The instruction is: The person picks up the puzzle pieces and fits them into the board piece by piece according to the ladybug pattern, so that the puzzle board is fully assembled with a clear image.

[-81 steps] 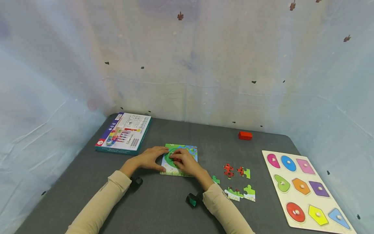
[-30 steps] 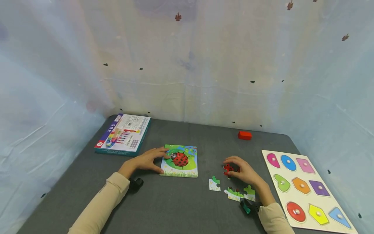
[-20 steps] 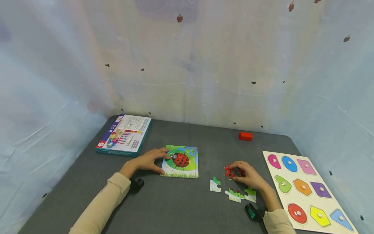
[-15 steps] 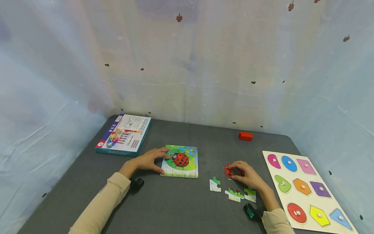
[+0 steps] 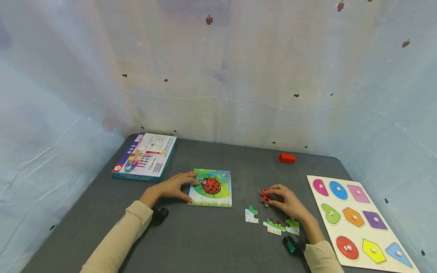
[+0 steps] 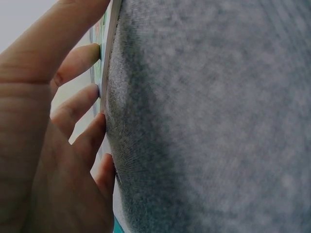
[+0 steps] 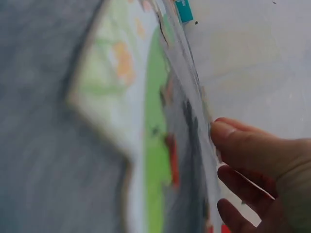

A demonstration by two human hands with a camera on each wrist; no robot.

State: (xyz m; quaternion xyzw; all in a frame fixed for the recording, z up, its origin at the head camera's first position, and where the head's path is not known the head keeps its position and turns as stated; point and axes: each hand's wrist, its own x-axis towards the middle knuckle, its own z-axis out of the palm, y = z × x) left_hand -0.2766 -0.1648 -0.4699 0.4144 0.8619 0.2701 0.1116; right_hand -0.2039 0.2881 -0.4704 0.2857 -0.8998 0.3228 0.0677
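Note:
A square ladybug picture board (image 5: 210, 189) lies on the grey table. My left hand (image 5: 170, 187) rests along its left edge, fingers and thumb relaxed; in the left wrist view the fingertips (image 6: 95, 90) touch the board's rim. Farther right, my right hand (image 5: 285, 201) pinches a red, black-spotted jigsaw piece (image 5: 264, 198) between thumb and fingers, at a slight tilt. Another red piece (image 5: 280, 198) shows partly behind that hand. Nearer lie a white-and-green piece (image 5: 251, 215), a grassy piece (image 5: 274, 227) and a green corner piece (image 5: 292, 226); the right wrist view shows the grassy piece (image 7: 114, 82) close up, blurred.
A flat boxed set (image 5: 145, 156) lies at the table's back left. At the back right sits a red block (image 5: 287, 158). A wooden shape board with knobbed pieces (image 5: 362, 223) covers the right side. Plastic sheeting (image 5: 218, 76) hangs around the table.
My right hand has gone from the ladybug board to the loose pieces, and the red jigsaw piece has come up slightly in its fingers. The left hand stays at the board's edge.

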